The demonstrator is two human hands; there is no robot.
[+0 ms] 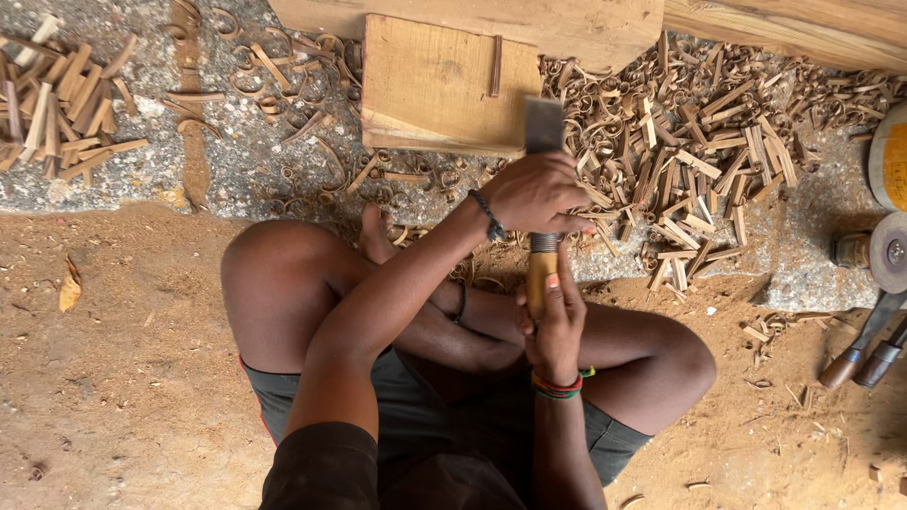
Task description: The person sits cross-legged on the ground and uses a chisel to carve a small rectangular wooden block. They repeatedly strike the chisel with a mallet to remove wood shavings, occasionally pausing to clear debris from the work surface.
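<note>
Two hands on one wide steel chisel w/ yellow wooden handle (542, 203): left hand (537, 194) closed near ferrule, right hand (553, 321) closed round handle, above square wooden block (444, 85).

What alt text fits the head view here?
Seated cross-legged on dirt, a person grips a wide chisel with both hands: left hand near the blade, right hand on the wooden handle. A wooden block and heaps of wood shavings lie ahead.
</note>
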